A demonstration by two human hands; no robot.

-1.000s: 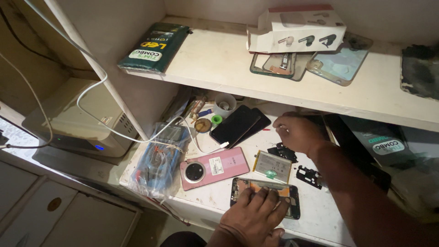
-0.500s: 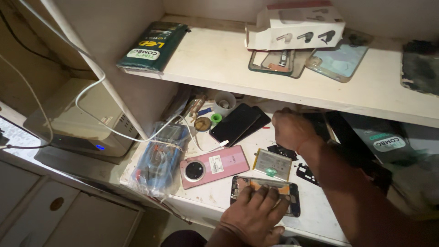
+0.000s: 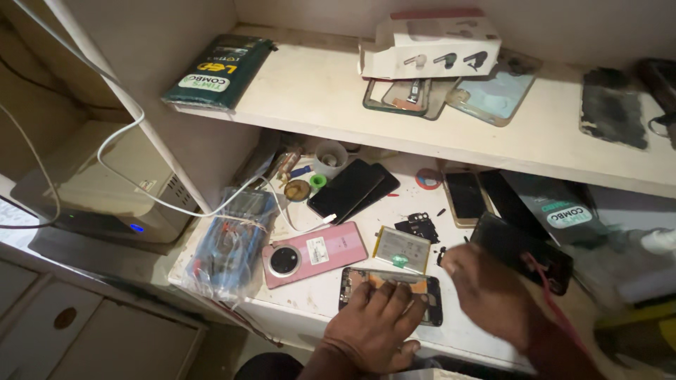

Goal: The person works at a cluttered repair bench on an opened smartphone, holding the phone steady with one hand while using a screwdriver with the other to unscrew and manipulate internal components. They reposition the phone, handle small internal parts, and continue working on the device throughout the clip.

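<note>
At the bottom centre of the frame the left hand (image 3: pixel 377 327) lies flat on an opened phone frame (image 3: pixel 391 294), fingers (image 3: pixel 394 302) spread and pressed down over its near half. This looks like a way of pinning the frame to the desk (image 3: pixel 317 299) so it cannot slide. Only the frame's far edge and right end show beyond the fingertips; the rest is under the palm.

To the right, the right hand (image 3: pixel 489 292) hovers just above the desk, blurred. Its fingers seem loosely curled with nothing visibly between them, though the blur keeps this uncertain. The hand sits just right of the frame, apart from it, and in front of a dark screen panel (image 3: pixel 521 252) lying at an angle.

Just beyond the frame lie a flat battery (image 3: pixel 403 249) and a pink phone (image 3: pixel 315 254), back up, both within easy reach of the fingers. Small black parts (image 3: pixel 420 226) are scattered past the battery. At lower left sits a clear bag (image 3: pixel 229 246) of blue tools.

Further back, two dark phones (image 3: pixel 350 190) overlap near a small cup (image 3: pixel 330 157), with a white cable (image 3: pixel 141 190) trailing to the upper left. The shelf (image 3: pixel 317 91) above carries a white box (image 3: pixel 431 46) and a green packet (image 3: pixel 217 70).
</note>
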